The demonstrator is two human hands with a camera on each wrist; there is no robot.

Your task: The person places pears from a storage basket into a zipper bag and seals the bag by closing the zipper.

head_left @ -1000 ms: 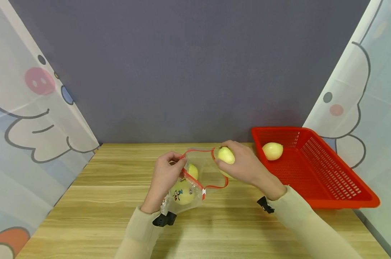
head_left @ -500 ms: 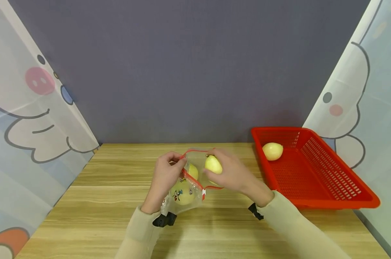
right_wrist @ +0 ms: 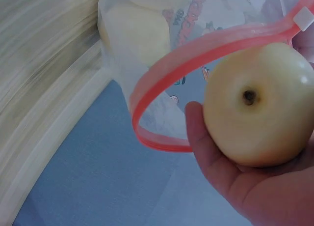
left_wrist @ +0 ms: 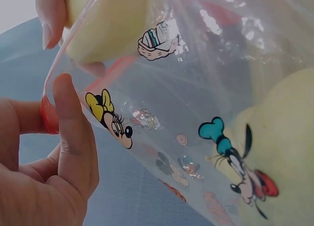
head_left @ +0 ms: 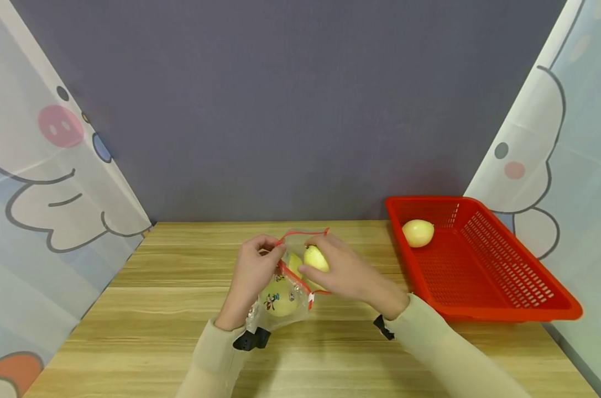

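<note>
A clear zip bag point(head_left: 280, 301) with a red zip rim and cartoon prints is held by its rim in my left hand point(head_left: 255, 271). Thumb and finger pinch the red edge in the left wrist view point(left_wrist: 49, 118). Pale yellow pears point(right_wrist: 135, 34) lie inside the bag. My right hand point(head_left: 342, 271) grips another pale yellow pear point(head_left: 315, 258) at the bag's mouth. In the right wrist view, the red rim point(right_wrist: 157, 83) curves beside this pear, whose dark dimpled end faces the camera.
A red plastic basket point(head_left: 479, 265) with slotted walls stands on the right of the wooden table point(head_left: 156, 331). One pale yellow pear point(head_left: 418, 233) lies in its back left corner. A dark grey panel point(head_left: 300, 110) rises behind the table, with cartoon-printed curtains on both sides.
My right hand has carried its pear leftward, from the right edge of the bag's mouth to within the mouth. My left hand has stayed at the rim.
</note>
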